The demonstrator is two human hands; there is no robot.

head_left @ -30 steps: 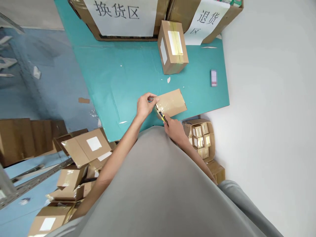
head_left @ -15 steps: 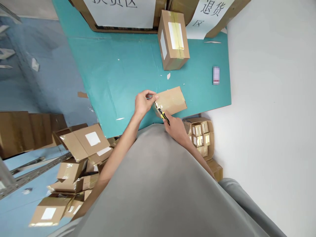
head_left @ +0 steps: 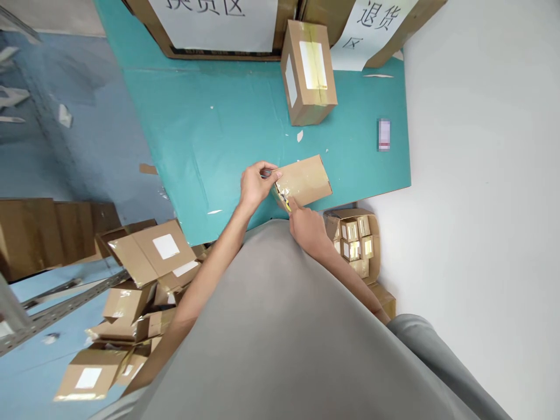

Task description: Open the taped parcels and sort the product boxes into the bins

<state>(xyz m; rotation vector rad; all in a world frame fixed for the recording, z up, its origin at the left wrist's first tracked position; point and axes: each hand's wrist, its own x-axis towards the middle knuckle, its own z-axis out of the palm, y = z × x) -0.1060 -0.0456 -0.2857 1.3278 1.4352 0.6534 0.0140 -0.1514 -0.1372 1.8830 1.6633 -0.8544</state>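
A small brown cardboard box [head_left: 304, 179] lies near the front edge of the teal table [head_left: 210, 140]. My left hand [head_left: 257, 185] grips its left end, thumb on top and fingers curled at the far corner. In my right hand [head_left: 308, 228] is a yellow and black utility knife [head_left: 287, 202], held at the taped left end of the box. The fingers hide most of the knife's handle, and its blade is too small to make out.
A taped carton [head_left: 310, 76] stands further back, before large boxes with paper signs [head_left: 223, 26]. A small blurred pale item [head_left: 384, 135] lies at the right. Opened cartons [head_left: 151, 251] pile up at lower left; an open box of small boxes [head_left: 356, 239] stands below the table's right side.
My right hand has drawn the knife slightly toward me along the box's left end, and its handle is now more covered. My left hand keeps its grip.
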